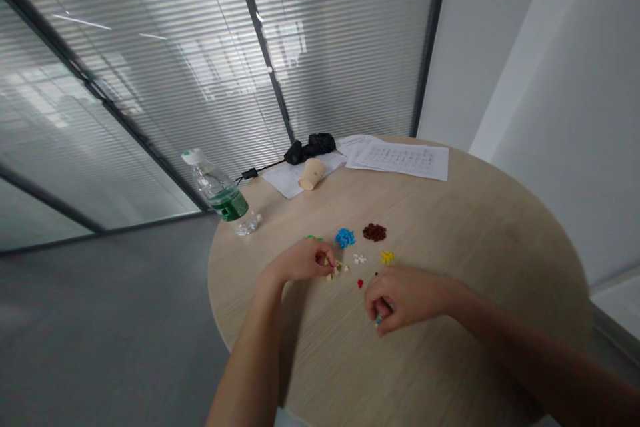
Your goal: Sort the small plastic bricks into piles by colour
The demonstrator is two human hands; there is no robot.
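Resting on the round pale wooden table (pixel 450 227), the left hand (pixel 300 260) curls its fingers together, tips pinching among a loose cluster of small beige plastic pieces (pixel 337 269). Right hand (pixel 403 300): fingers bunched, nipping a tiny blue piece (pixel 379 320) near the table's front; its long axis cannot be told. Nearby lots: blue heap (pixel 345 237), brown heap (pixel 375 232), yellow heap (pixel 387 256), single red piece (pixel 360 283).
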